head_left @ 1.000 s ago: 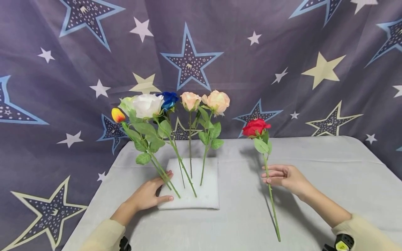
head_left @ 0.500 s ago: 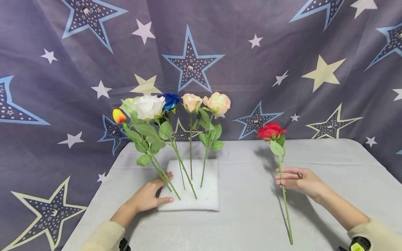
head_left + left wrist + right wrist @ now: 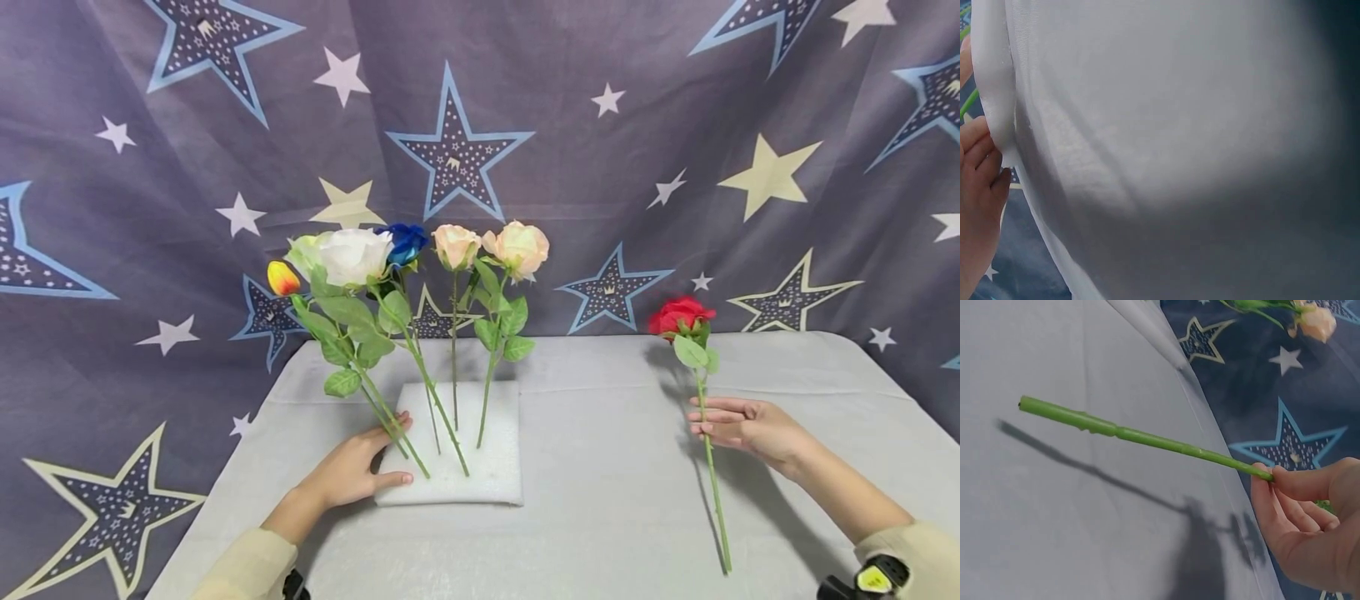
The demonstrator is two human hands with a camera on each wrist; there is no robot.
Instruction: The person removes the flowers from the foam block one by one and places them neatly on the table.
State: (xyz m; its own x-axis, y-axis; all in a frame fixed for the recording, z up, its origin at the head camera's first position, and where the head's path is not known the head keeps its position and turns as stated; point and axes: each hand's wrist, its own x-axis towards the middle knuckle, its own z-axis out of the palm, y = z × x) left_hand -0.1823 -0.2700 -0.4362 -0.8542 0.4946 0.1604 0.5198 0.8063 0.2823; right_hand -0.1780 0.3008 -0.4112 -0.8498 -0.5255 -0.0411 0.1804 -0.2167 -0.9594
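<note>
My right hand (image 3: 761, 429) pinches the green stem of a red rose (image 3: 681, 318), held upright over the right of the table. In the right wrist view the stem (image 3: 1160, 445) extends from my thumb and fingers, its cut end over the tabletop. My left hand (image 3: 348, 468) rests on the left edge of a white foam block (image 3: 491, 479), thumb and finger spread; the left wrist view shows more fingers (image 3: 982, 150) against its side. Standing in the foam are a white rose (image 3: 352, 257), a blue rose (image 3: 405, 242), two peach roses (image 3: 517, 250) and an orange-yellow tulip (image 3: 282, 278).
A pale green bloom (image 3: 303, 252) is partly hidden behind the white rose. A light grey cloth covers the table (image 3: 592, 500). Behind it hangs a dark star-patterned curtain (image 3: 570, 150). The flower heads lean out past the foam on the left.
My right hand has carried the red rose to the right, away from the foam block, and slightly lower. My left hand and the standing flowers have stayed in place.
</note>
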